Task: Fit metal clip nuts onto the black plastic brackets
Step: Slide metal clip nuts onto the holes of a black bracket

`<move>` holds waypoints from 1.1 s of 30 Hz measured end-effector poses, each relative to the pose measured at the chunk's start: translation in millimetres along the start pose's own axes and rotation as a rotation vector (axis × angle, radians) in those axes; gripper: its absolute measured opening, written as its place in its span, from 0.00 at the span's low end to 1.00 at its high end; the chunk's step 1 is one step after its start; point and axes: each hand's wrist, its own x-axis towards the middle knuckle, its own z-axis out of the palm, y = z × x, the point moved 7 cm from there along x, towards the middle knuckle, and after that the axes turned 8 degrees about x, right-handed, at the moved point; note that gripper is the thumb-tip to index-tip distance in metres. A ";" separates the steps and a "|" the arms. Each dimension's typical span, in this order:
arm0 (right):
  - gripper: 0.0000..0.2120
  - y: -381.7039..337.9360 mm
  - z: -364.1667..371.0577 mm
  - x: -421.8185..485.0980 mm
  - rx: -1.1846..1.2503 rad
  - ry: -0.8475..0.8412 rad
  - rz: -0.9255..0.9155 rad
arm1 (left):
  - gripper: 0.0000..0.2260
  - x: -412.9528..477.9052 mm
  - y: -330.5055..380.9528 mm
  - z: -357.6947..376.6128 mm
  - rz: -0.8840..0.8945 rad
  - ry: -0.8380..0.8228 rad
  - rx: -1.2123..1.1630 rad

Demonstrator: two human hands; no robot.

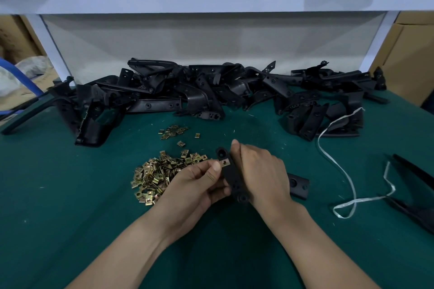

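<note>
Near the middle of the bench [70, 195], the right grip [256, 171] was closed round a bracket [233, 178]. The left grip [199, 183] pinched a clip nut [226, 162] onto its edge, seemingly partly seated. The next move likely called for pushing it fully home.

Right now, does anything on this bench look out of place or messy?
A loose white strap snakes across the green mat at right; a few clip nuts lie scattered beyond the heap. The bracket held by left hand and right hand looks sound.
</note>
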 end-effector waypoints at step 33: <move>0.15 11.5 -0.3 5.6 -0.214 -0.027 -0.064 | 0.10 -1.4 6.2 0.0 0.080 0.143 0.334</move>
